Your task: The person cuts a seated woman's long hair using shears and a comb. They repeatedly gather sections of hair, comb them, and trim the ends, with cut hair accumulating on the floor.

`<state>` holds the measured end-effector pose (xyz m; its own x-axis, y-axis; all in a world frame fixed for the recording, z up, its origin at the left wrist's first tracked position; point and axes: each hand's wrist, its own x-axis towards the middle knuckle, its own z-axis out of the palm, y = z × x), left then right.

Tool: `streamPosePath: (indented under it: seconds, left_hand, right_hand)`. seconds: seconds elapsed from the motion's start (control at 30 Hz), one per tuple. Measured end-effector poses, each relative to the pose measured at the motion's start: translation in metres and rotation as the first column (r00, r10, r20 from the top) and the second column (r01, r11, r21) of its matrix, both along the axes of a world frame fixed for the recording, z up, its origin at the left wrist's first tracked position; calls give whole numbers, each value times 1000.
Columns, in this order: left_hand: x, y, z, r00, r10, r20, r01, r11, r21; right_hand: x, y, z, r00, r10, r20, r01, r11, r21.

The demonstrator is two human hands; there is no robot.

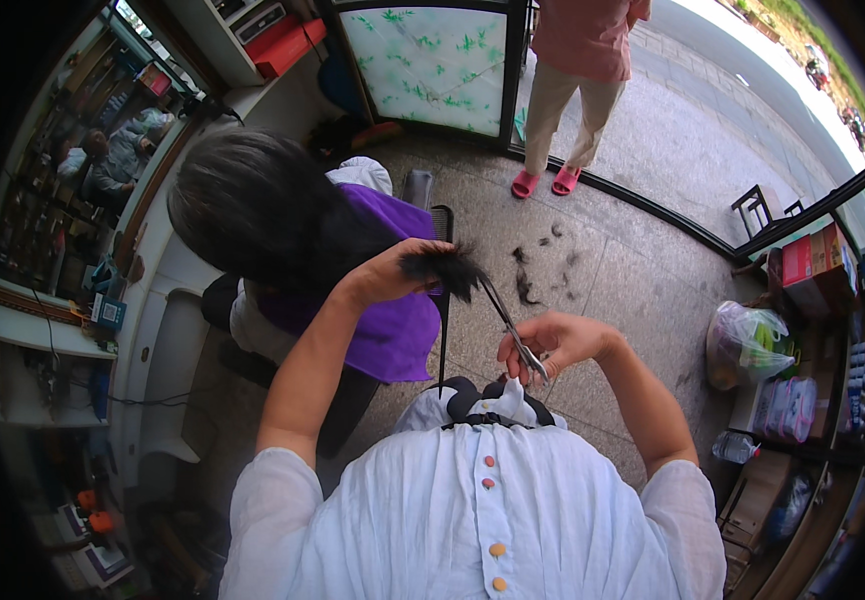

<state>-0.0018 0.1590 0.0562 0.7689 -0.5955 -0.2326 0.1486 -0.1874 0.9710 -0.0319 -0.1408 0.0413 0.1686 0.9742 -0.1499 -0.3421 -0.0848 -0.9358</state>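
A person with dark hair (pixel 252 199) sits before me, a purple cape (pixel 399 337) around the shoulders. My left hand (pixel 387 270) grips a lock of that hair (pixel 440 271), drawn out to the right with its ends fanned beyond the fingers. Steel scissors (pixel 513 324) are in my right hand (pixel 573 341), fingers at the handles. Their blades point up and left, and the tips meet the hair ends. Whether the blades are parted is hard to tell. Behind my left hand shows a black tail comb (pixel 441 219), its thin tail pointing down; its hold is hidden.
Cut hair (pixel 524 289) lies on the speckled floor (pixel 627 300). Another person in pink sandals (pixel 565 181) stands at the doorway. On the left are a mirror (pixel 80 165) and a white counter (pixel 151 300). Shelves (pixel 826 420) and a plastic bag (pixel 747 345) are at right.
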Motion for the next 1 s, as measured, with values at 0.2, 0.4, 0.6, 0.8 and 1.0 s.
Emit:
streamPosePath:
  seconds: [0.2, 0.4, 0.6, 0.8, 1.0]
  left_hand:
    - [-1, -4, 12, 998, -38, -43, 40, 999, 33]
    - [-7, -2, 5, 994, 20, 112, -20, 1000, -5]
    - [-6, -3, -3, 911, -171, 375, 129, 983, 134]
    - [-9, -5, 2, 871, -23, 490, 14, 1000, 22]
    - [-8, -9, 10, 867, -124, 483, 102, 992, 72]
  right_hand:
    - [5, -5, -1, 999, -33, 15, 34, 995, -90]
    - [-1, -4, 2, 998, -47, 41, 45, 998, 49]
    - [11, -6, 5, 995, -67, 79, 77, 989, -130]
    - [-1, -17, -2, 1000, 9, -27, -8, 1000, 30]
    - [6, -15, 4, 998, 48, -34, -53, 988, -147]
